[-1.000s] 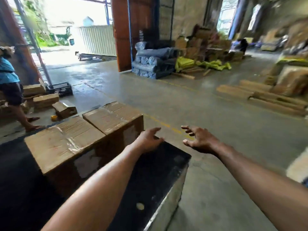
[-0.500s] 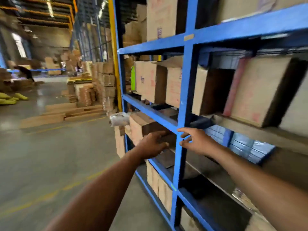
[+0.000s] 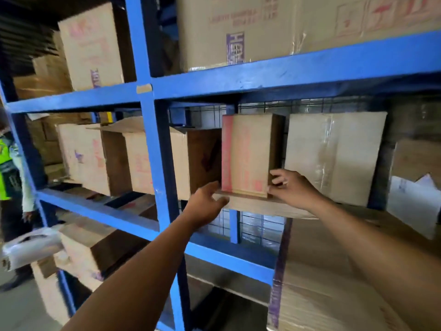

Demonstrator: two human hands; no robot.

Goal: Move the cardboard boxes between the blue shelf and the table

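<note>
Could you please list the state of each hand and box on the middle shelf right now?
Left hand: open, at the narrow box's lower left corner.
Right hand: fingers on its lower right edge.
Narrow box: upright, on the shelf.
Taped box: closed, beside it.
Left box: top flap raised.

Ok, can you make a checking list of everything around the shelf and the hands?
Surface: blue shelf, cardboard sheet under the boxes.
Job's things: narrow cardboard box upright between two bigger boxes.
Clutter: white plastic bag hanging lower left.
Grips: left hand open at the box's lower left; right hand touching its lower right corner.
Cables: nothing seen.
Surroundings: person in a bright vest at left.
</note>
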